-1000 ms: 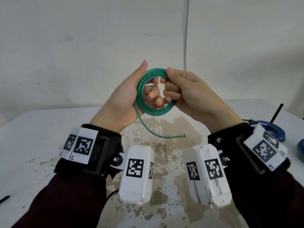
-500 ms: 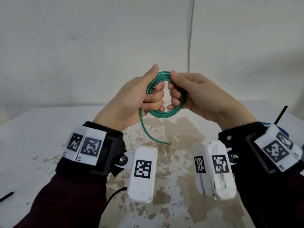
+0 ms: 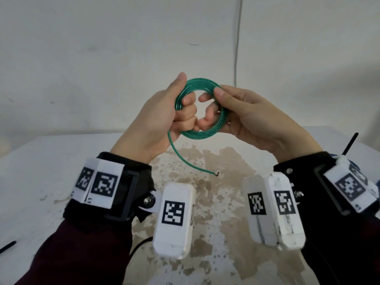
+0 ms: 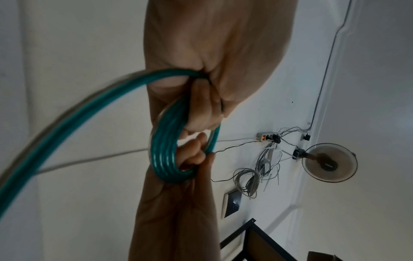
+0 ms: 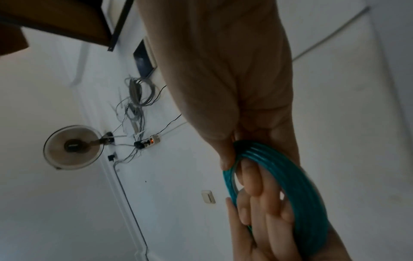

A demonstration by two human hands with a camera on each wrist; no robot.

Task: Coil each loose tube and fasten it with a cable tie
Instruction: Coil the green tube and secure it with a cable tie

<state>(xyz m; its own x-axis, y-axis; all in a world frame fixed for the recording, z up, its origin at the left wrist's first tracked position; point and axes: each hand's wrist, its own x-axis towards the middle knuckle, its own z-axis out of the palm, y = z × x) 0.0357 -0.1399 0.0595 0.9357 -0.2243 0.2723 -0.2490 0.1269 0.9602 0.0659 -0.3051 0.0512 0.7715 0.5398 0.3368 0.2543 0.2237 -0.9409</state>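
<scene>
A green tube (image 3: 202, 134) wound into a small coil is held up in the air between both hands, above the table. My left hand (image 3: 164, 116) grips the coil's left side, fingers curled through the ring and thumb up along it. My right hand (image 3: 242, 116) holds the right side, thumb on the top of the coil and fingers curled through it. A loose tail (image 3: 185, 159) of the tube hangs down from the left hand, and its bare end (image 3: 217, 173) curves right. The wrist views show the coil (image 4: 166, 155) (image 5: 290, 185) wrapped by fingers of both hands.
The white table (image 3: 51, 161) has a brown stained patch in the middle. A blue coil (image 3: 334, 156) and a black stick (image 3: 350, 144) lie at the right edge. A thin black item (image 3: 8, 245) lies at the left edge. A white wall stands behind.
The coil has turned to face me more openly in both hands. The hanging tail has swung, its end now pointing right and lower.
</scene>
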